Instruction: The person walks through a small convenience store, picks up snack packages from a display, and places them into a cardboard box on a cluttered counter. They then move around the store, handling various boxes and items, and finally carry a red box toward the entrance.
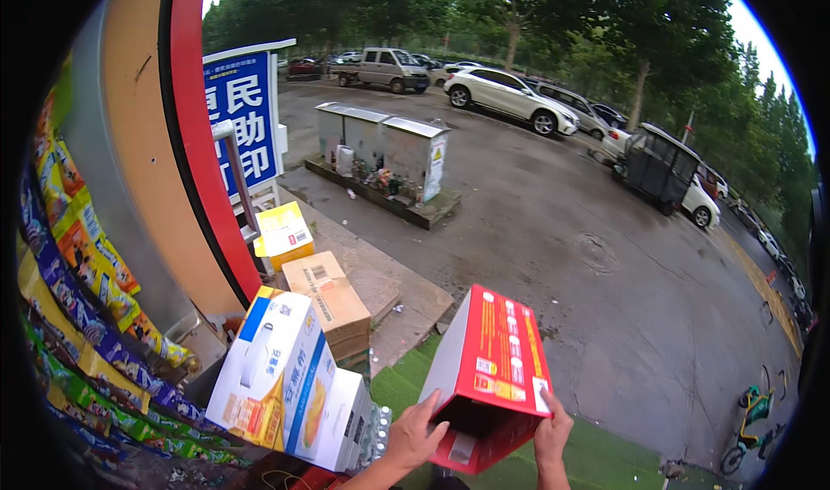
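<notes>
Between my two hands is a red cardboard box [506,343] with a white side, tilted, its dark open end facing me. My left hand [417,436] grips the near left edge, thumb at the opening and fingers along the white side. At the near right corner my right hand [552,429] holds the edge with fingers closed round it. The inside of the box is mostly in shadow; a small pale patch shows at its lower edge. Left of my left hand stands a white, blue and yellow carton [275,371] with a carry handle, beside a plain white box [346,421].
A brown carton [328,298] and a yellow box [285,230] stand along the step by the red door frame [207,135]. Hanging snack packets [95,265] line the left. Green matting [596,460] covers the ground below; utility cabinets [380,148] and parked cars [510,96] are farther out.
</notes>
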### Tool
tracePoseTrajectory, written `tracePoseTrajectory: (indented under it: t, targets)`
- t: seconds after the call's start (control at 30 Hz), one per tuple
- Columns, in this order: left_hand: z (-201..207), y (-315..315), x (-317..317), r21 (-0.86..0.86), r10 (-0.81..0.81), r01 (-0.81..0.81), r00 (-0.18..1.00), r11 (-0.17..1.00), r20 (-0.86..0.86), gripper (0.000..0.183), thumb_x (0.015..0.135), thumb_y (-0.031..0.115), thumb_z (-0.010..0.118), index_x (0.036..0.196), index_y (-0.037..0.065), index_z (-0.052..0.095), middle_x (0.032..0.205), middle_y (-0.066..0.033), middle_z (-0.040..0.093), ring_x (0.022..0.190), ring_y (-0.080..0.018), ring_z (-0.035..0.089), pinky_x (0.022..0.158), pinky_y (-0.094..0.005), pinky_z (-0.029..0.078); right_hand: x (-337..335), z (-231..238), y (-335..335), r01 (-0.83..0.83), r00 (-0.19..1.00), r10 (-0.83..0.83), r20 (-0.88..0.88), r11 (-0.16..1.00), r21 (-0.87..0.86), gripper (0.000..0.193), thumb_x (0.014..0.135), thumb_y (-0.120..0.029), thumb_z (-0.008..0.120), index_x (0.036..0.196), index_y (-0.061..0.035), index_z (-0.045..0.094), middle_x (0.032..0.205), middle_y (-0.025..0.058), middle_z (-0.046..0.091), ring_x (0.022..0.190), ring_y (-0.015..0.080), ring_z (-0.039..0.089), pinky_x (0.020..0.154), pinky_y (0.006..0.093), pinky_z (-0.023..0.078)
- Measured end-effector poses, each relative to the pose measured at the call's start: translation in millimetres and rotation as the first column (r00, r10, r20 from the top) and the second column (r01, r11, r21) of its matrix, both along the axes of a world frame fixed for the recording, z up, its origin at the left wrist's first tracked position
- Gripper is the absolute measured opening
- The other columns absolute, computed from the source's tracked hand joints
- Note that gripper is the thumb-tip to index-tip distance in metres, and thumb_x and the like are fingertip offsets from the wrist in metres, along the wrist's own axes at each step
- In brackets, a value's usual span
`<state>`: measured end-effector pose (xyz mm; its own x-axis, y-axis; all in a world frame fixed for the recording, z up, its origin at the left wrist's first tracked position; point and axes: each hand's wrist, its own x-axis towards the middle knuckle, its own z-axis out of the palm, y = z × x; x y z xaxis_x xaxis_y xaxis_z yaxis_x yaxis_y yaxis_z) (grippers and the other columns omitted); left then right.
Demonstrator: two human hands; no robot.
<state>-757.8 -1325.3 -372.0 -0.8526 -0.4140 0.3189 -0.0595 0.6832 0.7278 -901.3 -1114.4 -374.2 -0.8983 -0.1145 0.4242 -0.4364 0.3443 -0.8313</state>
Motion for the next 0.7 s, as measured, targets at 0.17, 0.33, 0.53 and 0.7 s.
tracePoseTrajectory:
  t: [0.17, 0.33, 0.53, 0.7]
  targets:
    - [-22, -68, -23, 0.074, 0.3, -0.295, 0.951, 0.953, -0.076, 0.052, 0.078, 0.019, 0.065, 0.126, 0.006, 0.05, 0.115, -0.0186, 0.059, 0.104, -0.0342, 0.056, 0.089, -0.0393, 0.044, -128, 28, -162, -0.212, 0.97, 0.2, -0.142, 0.974, -0.079, 0.042, 0.077, 0.012, 0.041, 0.111, 0.0013, 0.063, 0.104, 0.0231, 0.065, 0.097, 0.0239, 0.065, 0.087, 0.0313, 0.047]
    - [-69, -132, -26, 0.097, 0.511, -0.513, 0.858, 0.853, 0.054, 0.046, 0.075, 0.013, 0.067, 0.119, 0.003, 0.057, 0.121, -0.019, 0.057, 0.113, -0.0329, 0.053, 0.095, -0.0379, 0.042, -194, 53, -382, -0.55, 0.818, 0.481, -0.315, 0.815, -0.182, 0.038, 0.08, 0.01, 0.045, 0.112, -0.0011, 0.064, 0.109, 0.0199, 0.065, 0.101, 0.0238, 0.063, 0.09, 0.0312, 0.046]
    - [-76, -158, -59, 0.231, 0.647, -0.638, 0.761, 0.734, 0.046, 0.036, 0.082, 0.003, 0.058, 0.119, 0.003, 0.058, 0.117, -0.0176, 0.059, 0.115, -0.0293, 0.053, 0.1, -0.0351, 0.038, -207, 82, -595, -0.631, 0.742, 0.527, -0.414, 0.758, -0.167, 0.044, 0.072, 0.006, 0.046, 0.108, -0.0098, 0.066, 0.113, 0.0218, 0.06, 0.089, 0.0364, 0.063, 0.077, 0.0404, 0.052]
    - [-90, -141, -44, 0.264, 0.757, -0.81, 0.584, 0.523, 0.293, 0.034, 0.082, 0.005, 0.057, 0.116, 0.001, 0.059, 0.111, -0.0171, 0.061, 0.103, -0.0269, 0.057, 0.09, -0.0347, 0.044, -178, 71, -706, -0.648, 0.723, 0.544, -0.426, 0.749, -0.143, 0.044, 0.072, 0.003, 0.051, 0.112, -0.0107, 0.063, 0.114, 0.0211, 0.06, 0.086, 0.0343, 0.065, 0.07, 0.0407, 0.053]
